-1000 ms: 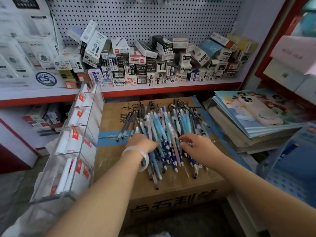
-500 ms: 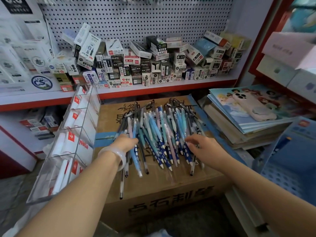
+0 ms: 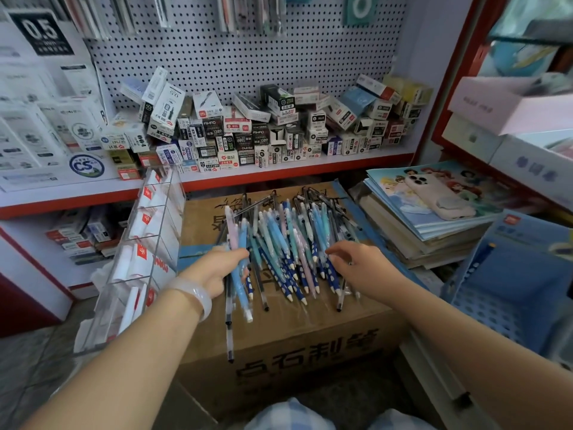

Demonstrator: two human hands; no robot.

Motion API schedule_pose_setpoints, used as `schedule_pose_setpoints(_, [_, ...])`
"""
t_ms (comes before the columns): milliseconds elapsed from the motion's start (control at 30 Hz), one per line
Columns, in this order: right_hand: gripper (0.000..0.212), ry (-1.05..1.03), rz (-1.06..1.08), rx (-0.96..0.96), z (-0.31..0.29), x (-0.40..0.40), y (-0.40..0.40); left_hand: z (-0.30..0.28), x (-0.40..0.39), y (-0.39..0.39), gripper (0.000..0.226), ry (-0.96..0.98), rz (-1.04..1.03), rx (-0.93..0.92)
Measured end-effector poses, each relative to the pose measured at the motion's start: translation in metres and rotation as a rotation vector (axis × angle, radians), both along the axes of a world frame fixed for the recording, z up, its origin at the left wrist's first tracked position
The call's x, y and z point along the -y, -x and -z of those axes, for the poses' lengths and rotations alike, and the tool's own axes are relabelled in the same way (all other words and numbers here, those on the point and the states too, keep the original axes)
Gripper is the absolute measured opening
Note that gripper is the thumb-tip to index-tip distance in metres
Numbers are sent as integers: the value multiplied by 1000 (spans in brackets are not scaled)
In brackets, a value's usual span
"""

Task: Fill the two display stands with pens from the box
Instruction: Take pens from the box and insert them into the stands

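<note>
A heap of pens [image 3: 288, 240], mostly blue, teal and pink, lies on top of a closed cardboard box [image 3: 297, 346]. My left hand [image 3: 221, 268] grips a small bunch of these pens at the heap's left side, their tips pointing toward me. Over the right side of the heap my right hand [image 3: 359, 263] hovers, fingers curled down and touching the pens. A clear acrylic display stand [image 3: 148, 243] with stepped compartments and red-and-white labels leans against the box's left side. I see no pens in it.
A shelf [image 3: 279, 169] behind the box carries many small stationery boxes below a pegboard. A stack of notebooks [image 3: 434, 218] with a phone [image 3: 437, 197] on top sits to the right. A blue plastic basket [image 3: 511, 290] stands at far right.
My left hand has gathered a bunch of pens and pulled it left, away from the heap. My right hand has stayed on the heap's right side.
</note>
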State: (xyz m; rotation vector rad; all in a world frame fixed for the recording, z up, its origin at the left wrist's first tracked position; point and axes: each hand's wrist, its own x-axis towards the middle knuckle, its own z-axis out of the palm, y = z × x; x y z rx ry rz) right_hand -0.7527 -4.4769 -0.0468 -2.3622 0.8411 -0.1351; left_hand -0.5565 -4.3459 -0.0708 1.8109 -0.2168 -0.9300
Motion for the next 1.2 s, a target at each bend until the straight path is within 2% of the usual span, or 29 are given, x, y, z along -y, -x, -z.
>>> schedule_pose_setpoints(100, [30,-25,12,49,-12,-7,4,-22,6,19,10,126,50,-23])
schedule_pose_setpoints(200, [26,-159,111,162,-26,-13,7,-44,11,52,9,212,164,-50])
schedule_pose_setpoints(367, [21,-465,335,402,-56,-16,24,-70,19,117,9,259,393,1])
schedule_pose_setpoints(567, [22,-607,447,527,-77,-10,72,-92,32,170,5,287,490,71])
schedule_pose_setpoints(733, [21,-534,514,570,-89,-2,115,-98,42,207,9,351,555,121])
schedule_pose_setpoints(833, [22,-466,488,527,-98,1,140,-102,50,226,11,359,575,150])
schedule_pose_setpoints(933, [24,-490,490,537,-104,4,164,-106,57,245,12,356,625,176])
schedule_pose_setpoints(1100, [18,-552,563,709,-105,14,197,-108,67,268,10,370,657,173])
schedule_pose_setpoints(1200, [20,-560,671,884,-103,28,216,-106,72,273,11,396,623,116])
